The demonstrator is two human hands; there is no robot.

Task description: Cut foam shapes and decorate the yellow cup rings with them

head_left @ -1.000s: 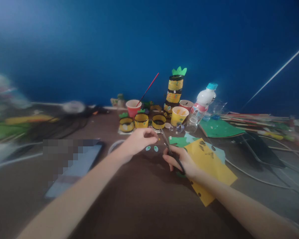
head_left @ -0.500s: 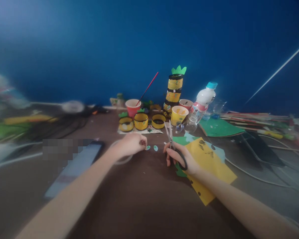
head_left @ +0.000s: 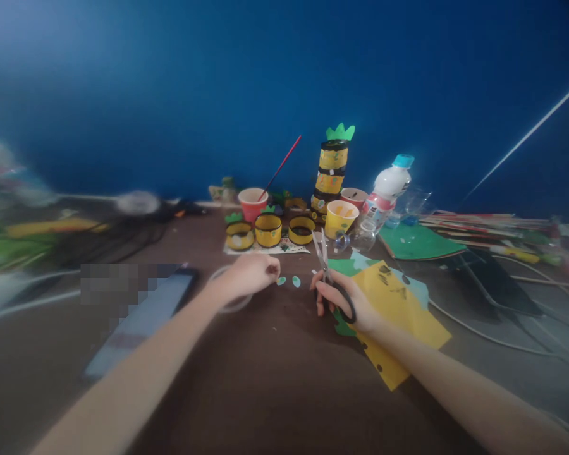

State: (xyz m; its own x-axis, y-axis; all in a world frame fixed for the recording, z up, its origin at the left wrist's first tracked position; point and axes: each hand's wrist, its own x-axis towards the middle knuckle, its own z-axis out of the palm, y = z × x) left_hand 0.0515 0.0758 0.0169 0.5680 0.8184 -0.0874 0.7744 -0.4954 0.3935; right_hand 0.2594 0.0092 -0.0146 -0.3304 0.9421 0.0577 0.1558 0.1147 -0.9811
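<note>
My left hand [head_left: 253,273] rests low over the brown table with its fingers curled together. Its fingertips meet the edge of a small pale-green oval [head_left: 281,280]; whether they pinch anything is hidden. A second oval of light blue-green [head_left: 296,282] lies just right of it. In my right hand [head_left: 344,297] is a pair of scissors [head_left: 323,253], blades pointing up and slightly apart, with fingers through the black handles. Yellow paper [head_left: 398,328] with dark marks lies under my right wrist, over green and light-blue sheets.
Behind my hands stand yellow-and-black rings [head_left: 268,230], a red cup [head_left: 253,205] holding a thin stick, a yellow cup [head_left: 340,221], a pineapple-like tower [head_left: 332,174] and a tilted bottle [head_left: 389,189]. A phone-like slab [head_left: 142,328] lies left; cables and sticks are at right.
</note>
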